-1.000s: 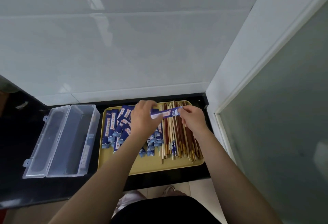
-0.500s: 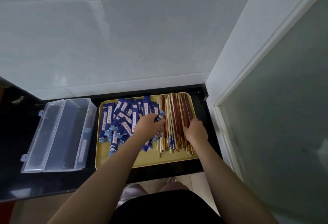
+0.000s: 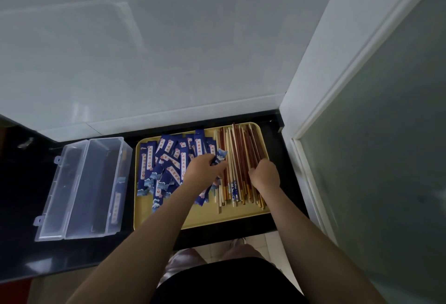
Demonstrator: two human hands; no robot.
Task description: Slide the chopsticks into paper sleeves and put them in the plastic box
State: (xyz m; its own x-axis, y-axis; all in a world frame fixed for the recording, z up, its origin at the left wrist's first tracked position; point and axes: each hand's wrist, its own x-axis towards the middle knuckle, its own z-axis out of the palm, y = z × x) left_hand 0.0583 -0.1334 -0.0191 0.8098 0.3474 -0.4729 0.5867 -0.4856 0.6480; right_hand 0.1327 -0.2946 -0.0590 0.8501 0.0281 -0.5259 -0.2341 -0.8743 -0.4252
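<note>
While a thin, easily creased paper sleeve is pinched by the left hand over the tray, stiff chopsticks are gripped mid-length by the right hand.

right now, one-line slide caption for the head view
Left hand grips a blue paper sleeve, right hand on the chopsticks, yellow tray.

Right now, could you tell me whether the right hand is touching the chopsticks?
Touching: the head view shows the right hand pressed down onto the chopsticks, its fingers curled into the bundle.
</note>
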